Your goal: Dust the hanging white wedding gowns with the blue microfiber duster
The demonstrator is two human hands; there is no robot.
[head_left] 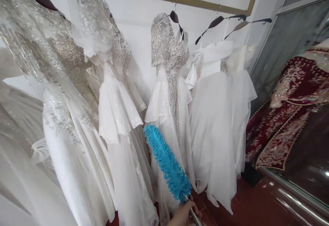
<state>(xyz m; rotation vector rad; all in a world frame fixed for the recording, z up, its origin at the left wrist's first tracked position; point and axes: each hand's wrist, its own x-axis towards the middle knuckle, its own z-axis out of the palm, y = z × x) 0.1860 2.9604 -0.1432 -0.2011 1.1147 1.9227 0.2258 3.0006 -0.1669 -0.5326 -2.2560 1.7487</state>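
Right hand (183,214) at bottom edge, fingers wrapped around metal handle (194,217) of fluffy blue microfibre duster (167,163). Duster head angled up-left, resting against skirt of beaded silver lace gown (169,92), mid-rack. White tulle gown (218,116) just right of it; dark red embroidered garment (285,116) far right. Left hand out of frame.

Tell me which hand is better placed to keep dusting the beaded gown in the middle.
Probably the right: the one hand in view, likely the right by its position, grips the blue duster, whose head lies against the beaded gown. The other hand is out of view.
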